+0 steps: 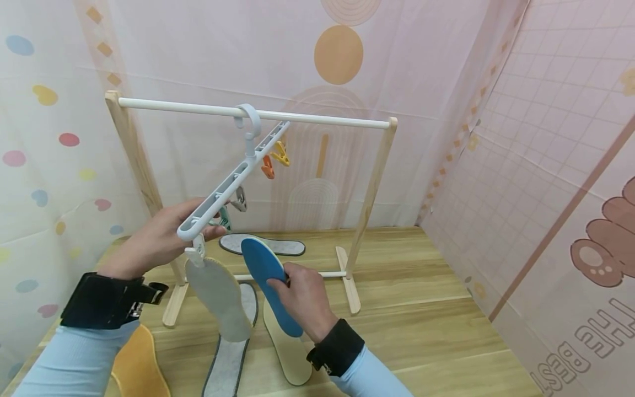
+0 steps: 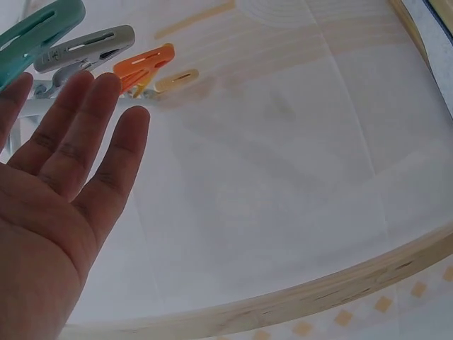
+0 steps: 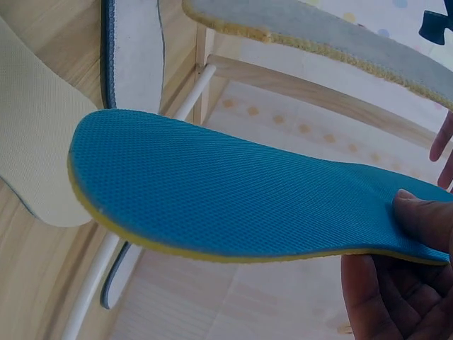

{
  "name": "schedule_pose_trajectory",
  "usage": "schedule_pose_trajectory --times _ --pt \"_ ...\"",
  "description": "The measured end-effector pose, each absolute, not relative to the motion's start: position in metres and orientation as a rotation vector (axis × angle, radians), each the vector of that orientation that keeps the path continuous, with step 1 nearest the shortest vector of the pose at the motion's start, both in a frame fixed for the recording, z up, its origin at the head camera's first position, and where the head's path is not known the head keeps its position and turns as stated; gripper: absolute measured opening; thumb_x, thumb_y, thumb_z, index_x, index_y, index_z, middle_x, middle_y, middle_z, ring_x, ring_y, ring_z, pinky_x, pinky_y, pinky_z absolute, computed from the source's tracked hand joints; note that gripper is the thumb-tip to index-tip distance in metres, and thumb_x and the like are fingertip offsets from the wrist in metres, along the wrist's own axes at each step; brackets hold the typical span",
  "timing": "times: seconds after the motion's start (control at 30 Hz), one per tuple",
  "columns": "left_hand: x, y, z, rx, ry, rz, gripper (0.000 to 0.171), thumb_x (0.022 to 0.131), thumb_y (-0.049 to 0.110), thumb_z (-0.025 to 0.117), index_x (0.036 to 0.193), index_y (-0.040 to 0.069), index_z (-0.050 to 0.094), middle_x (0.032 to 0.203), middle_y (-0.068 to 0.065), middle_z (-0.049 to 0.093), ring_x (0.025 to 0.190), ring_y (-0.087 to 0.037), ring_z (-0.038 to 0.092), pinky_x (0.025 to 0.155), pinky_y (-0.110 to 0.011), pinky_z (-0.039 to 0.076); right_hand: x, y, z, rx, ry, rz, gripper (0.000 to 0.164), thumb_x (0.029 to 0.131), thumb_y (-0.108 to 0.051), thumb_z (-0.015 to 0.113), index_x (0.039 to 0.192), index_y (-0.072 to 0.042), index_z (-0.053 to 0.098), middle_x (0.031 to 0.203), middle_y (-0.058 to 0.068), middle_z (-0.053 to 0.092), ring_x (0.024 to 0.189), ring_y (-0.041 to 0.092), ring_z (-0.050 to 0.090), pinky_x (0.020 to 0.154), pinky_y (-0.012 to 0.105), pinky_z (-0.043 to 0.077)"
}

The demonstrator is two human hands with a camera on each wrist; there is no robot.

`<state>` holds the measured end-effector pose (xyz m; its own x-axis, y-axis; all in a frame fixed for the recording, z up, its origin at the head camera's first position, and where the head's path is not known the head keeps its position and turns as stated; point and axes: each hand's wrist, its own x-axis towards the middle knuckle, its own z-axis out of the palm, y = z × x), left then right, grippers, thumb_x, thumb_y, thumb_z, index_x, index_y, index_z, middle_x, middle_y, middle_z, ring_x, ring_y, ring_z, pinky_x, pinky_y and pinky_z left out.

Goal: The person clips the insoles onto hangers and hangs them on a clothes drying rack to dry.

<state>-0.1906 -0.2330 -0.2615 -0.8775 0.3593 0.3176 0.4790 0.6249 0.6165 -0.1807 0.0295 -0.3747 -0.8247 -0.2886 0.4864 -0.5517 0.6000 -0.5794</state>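
Note:
My right hand [image 1: 302, 295] grips a blue insole [image 1: 263, 264] near its narrower end, thumb on the blue face and fingers underneath. In the right wrist view the insole [image 3: 212, 191] shows a yellow edge. My left hand [image 1: 163, 234] is at the near part of a light grey hanger [image 1: 238, 176], its thumb and index finger at a teal clip [image 1: 223, 219]; its other fingers extend in the left wrist view. Beside it, a white clip [image 1: 195, 251] holds a hanging grey insole [image 1: 218, 300]. Grey [image 1: 240, 199], orange [image 1: 268, 166] and yellow [image 1: 280, 154] clips hang farther along.
The hanger hooks over a white rail [image 1: 322, 117] on a wooden stand [image 1: 372, 198]. On the wooden table [image 1: 421, 309] lie a beige insole [image 1: 288, 353], an orange insole [image 1: 141, 364] and two dark-edged grey insoles [image 1: 228, 358]. Patterned curtains stand behind and to the right.

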Motion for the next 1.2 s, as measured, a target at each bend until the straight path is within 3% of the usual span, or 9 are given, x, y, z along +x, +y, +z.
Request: schedule_pose_trajectory --times 0.17,0.47,0.77,1.2 --pt "-0.190 -0.235 -0.261 -0.707 -2.664 -1.146 0.042 0.096 0.022 0.068 0.134 0.011 0.056 0.108 -0.008 0.062 0.092 -0.025 0.057 0.078 -0.042 0.046 -0.181 0.029 -0.374 0.684 -2.474 1.056 0.015 0.089 -0.021 0.076 0.083 -0.009 0.069 0.077 0.002 0.072 0.069 0.007 0.070 0.057 0.013 0.048" --pt "-0.190 -0.232 -0.259 -0.683 -2.678 -1.095 0.036 0.094 0.025 0.070 0.127 0.013 0.061 0.103 -0.009 0.061 0.090 -0.028 0.055 0.074 -0.040 0.045 -0.181 0.025 -0.373 0.709 -2.458 1.056 0.014 0.089 -0.021 0.076 0.083 -0.010 0.070 0.078 0.001 0.073 0.069 0.005 0.069 0.057 0.012 0.047" --pt "-0.193 -0.226 -0.262 -0.694 -2.587 -1.134 0.025 0.093 0.020 0.073 0.116 0.015 0.066 0.098 -0.004 0.062 0.086 -0.024 0.056 0.075 -0.041 0.045 -0.181 0.023 -0.373 0.700 -2.467 1.078 0.013 0.089 -0.021 0.076 0.086 -0.009 0.071 0.081 0.002 0.074 0.071 0.007 0.070 0.058 0.013 0.048" --pt "-0.194 -0.221 -0.266 -0.687 -2.562 -1.149 0.021 0.094 0.020 0.071 0.114 0.013 0.065 0.094 -0.006 0.060 0.085 -0.024 0.054 0.074 -0.040 0.042 -0.181 0.023 -0.374 0.694 -2.487 1.149 0.012 0.090 -0.020 0.076 0.088 -0.009 0.071 0.083 0.003 0.074 0.072 0.007 0.071 0.059 0.014 0.050"
